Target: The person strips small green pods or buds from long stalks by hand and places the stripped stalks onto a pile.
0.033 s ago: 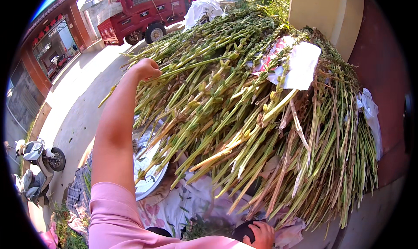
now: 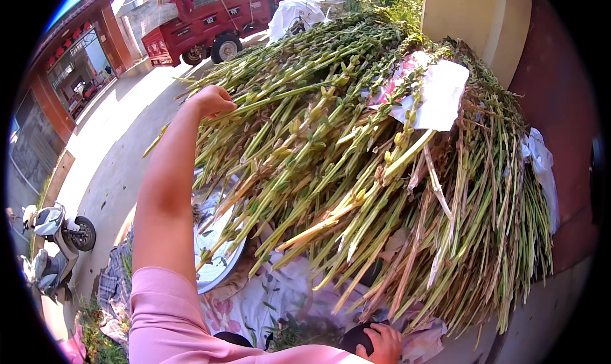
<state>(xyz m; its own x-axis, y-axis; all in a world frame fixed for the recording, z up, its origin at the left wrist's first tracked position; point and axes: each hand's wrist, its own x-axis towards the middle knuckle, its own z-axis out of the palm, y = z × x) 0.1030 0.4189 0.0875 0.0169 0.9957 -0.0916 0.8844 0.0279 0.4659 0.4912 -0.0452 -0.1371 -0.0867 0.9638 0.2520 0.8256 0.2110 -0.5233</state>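
My left hand (image 2: 215, 102) reaches up at the left of a big heap of cut green stalks (image 2: 356, 167) with pods, which look like sesame. Its fingers are closed round one long stalk (image 2: 273, 98). The stalk's bare end sticks out behind my forearm, and its podded part lies over the heap. Low in the picture my right hand (image 2: 382, 343) rests on my dark-clad knee, fingers apart, holding nothing. Under the stalk ends, by my left forearm, stands a wide metal basin (image 2: 219, 268), partly hidden by stalks and arm.
A patterned cloth (image 2: 248, 307) is spread under the basin. White sheeting (image 2: 439, 97) lies on the heap, and a plastic bag (image 2: 541, 173) hangs at its right. A cream pillar (image 2: 474, 27) stands behind. Beyond are a red cargo tricycle (image 2: 210, 27) and a parked scooter (image 2: 57, 243).
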